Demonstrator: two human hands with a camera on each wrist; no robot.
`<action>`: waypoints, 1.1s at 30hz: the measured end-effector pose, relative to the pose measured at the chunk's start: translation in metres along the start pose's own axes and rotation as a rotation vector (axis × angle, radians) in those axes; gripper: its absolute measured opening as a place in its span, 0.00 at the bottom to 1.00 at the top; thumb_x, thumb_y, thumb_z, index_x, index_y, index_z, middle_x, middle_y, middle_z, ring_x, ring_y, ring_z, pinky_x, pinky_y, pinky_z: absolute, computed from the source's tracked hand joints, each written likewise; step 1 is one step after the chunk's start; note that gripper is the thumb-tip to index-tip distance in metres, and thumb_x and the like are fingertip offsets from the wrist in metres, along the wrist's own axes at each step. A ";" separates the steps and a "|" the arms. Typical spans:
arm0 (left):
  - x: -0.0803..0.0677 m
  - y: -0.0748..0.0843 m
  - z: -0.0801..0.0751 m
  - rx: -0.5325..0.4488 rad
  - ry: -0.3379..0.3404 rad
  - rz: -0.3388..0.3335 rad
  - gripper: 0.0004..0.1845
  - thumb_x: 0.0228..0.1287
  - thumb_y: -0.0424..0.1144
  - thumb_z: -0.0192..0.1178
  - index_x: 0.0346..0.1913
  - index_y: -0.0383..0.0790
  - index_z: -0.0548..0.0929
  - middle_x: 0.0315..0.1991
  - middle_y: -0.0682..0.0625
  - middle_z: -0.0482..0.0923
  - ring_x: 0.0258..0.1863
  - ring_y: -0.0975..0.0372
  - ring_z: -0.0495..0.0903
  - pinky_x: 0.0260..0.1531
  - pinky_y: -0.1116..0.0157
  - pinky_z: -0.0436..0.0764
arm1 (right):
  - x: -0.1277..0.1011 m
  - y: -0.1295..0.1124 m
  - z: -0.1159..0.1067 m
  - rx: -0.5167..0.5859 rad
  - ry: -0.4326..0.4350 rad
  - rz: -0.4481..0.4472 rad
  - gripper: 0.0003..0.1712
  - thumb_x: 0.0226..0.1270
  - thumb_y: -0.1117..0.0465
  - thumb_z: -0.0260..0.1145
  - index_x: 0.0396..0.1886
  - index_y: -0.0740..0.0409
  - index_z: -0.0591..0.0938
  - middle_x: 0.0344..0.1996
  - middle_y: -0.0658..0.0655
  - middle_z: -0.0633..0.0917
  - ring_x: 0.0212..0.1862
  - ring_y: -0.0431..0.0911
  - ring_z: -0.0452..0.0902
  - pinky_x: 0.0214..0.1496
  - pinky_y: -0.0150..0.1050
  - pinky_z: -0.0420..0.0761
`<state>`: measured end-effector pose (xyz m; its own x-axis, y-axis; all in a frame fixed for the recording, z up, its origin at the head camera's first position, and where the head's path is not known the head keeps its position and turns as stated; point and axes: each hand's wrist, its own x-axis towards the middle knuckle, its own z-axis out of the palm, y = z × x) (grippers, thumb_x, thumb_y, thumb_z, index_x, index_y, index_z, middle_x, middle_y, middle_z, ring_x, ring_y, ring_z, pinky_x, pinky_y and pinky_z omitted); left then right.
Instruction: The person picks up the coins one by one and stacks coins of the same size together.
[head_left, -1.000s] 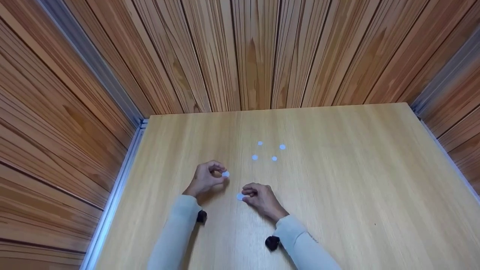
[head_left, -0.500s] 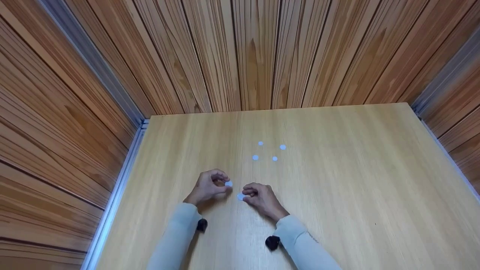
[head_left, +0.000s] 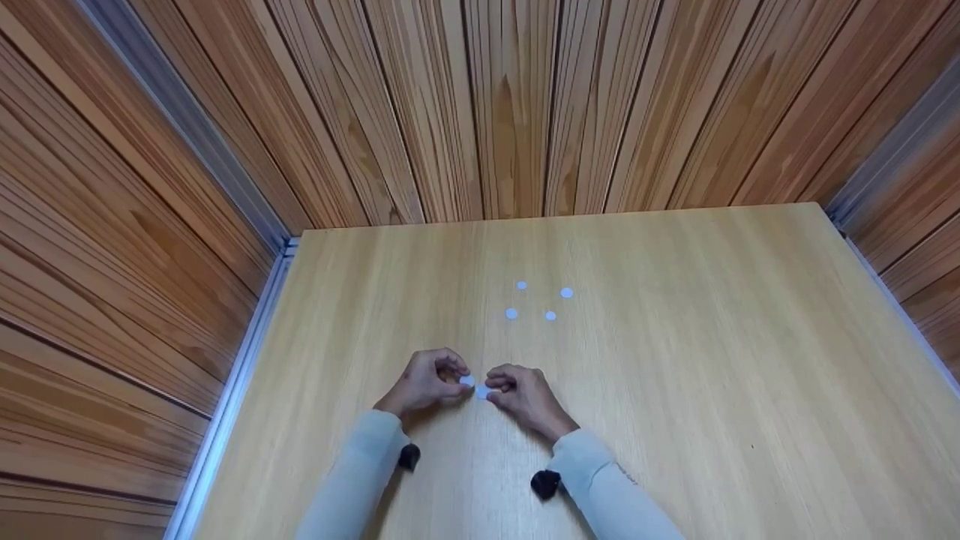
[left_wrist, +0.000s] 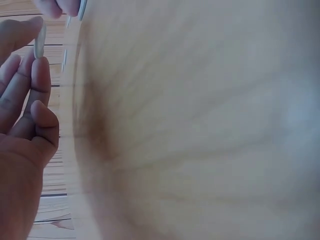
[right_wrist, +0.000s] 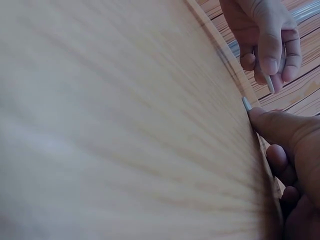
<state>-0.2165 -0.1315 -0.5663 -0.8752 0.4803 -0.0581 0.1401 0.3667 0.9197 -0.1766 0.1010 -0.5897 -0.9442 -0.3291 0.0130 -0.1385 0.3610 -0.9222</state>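
Observation:
My left hand [head_left: 448, 377] pinches a small white disc [head_left: 466, 381] between thumb and fingers, lifted just off the wooden table [head_left: 675, 360]. The right wrist view shows that disc [right_wrist: 268, 82] edge-on in the left hand [right_wrist: 262, 35]. My right hand [head_left: 501, 390] rests curled on the table, its thumb [right_wrist: 272, 125] and fingertips holding a second white disc [head_left: 481, 392] that lies flat on the wood [right_wrist: 246, 103]. The two discs are almost touching. In the left wrist view the held disc [left_wrist: 40, 42] sits between my fingertips.
Several more white discs lie in a loose cluster farther back on the table, among them one at the left [head_left: 511, 313] and one at the right [head_left: 566, 292]. Wood-panelled walls [head_left: 510, 105] close the table in on three sides.
My left hand has carried its disc down and to the right, from apart to right beside the right hand's disc. The right hand has stayed in place.

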 end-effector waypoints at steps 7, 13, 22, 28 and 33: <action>0.001 -0.002 0.003 0.008 -0.038 -0.001 0.11 0.56 0.30 0.73 0.41 0.39 0.86 0.37 0.52 0.84 0.36 0.60 0.82 0.36 0.69 0.80 | 0.000 0.000 0.000 -0.003 0.002 -0.007 0.16 0.63 0.66 0.72 0.51 0.65 0.83 0.42 0.56 0.89 0.45 0.48 0.84 0.48 0.41 0.81; 0.000 -0.004 0.006 -0.002 -0.023 0.025 0.10 0.54 0.28 0.74 0.39 0.36 0.85 0.36 0.48 0.85 0.37 0.60 0.83 0.38 0.68 0.80 | 0.000 0.000 0.001 0.024 0.012 0.001 0.16 0.63 0.68 0.72 0.50 0.66 0.83 0.42 0.57 0.89 0.45 0.48 0.84 0.48 0.41 0.81; 0.000 -0.005 0.013 0.008 -0.026 0.020 0.10 0.53 0.28 0.74 0.38 0.37 0.86 0.35 0.49 0.85 0.36 0.60 0.83 0.37 0.69 0.79 | 0.000 0.000 0.002 0.040 0.011 0.015 0.16 0.63 0.67 0.72 0.50 0.66 0.83 0.41 0.56 0.89 0.44 0.47 0.84 0.48 0.41 0.81; -0.001 -0.005 0.014 0.049 -0.027 -0.001 0.10 0.55 0.29 0.73 0.39 0.39 0.86 0.36 0.50 0.85 0.36 0.61 0.82 0.38 0.68 0.80 | 0.000 0.000 0.003 0.046 0.010 0.008 0.16 0.63 0.68 0.72 0.50 0.65 0.84 0.41 0.57 0.89 0.45 0.48 0.84 0.48 0.41 0.82; -0.001 -0.003 0.014 0.093 -0.034 -0.017 0.10 0.56 0.29 0.73 0.40 0.41 0.85 0.37 0.53 0.84 0.38 0.63 0.82 0.41 0.66 0.80 | 0.001 0.001 0.003 0.031 0.016 0.007 0.15 0.63 0.68 0.72 0.50 0.65 0.84 0.41 0.56 0.89 0.44 0.47 0.84 0.47 0.41 0.81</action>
<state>-0.2095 -0.1221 -0.5748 -0.8618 0.4995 -0.0878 0.1694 0.4467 0.8785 -0.1764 0.0989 -0.5916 -0.9498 -0.3126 0.0121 -0.1224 0.3358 -0.9339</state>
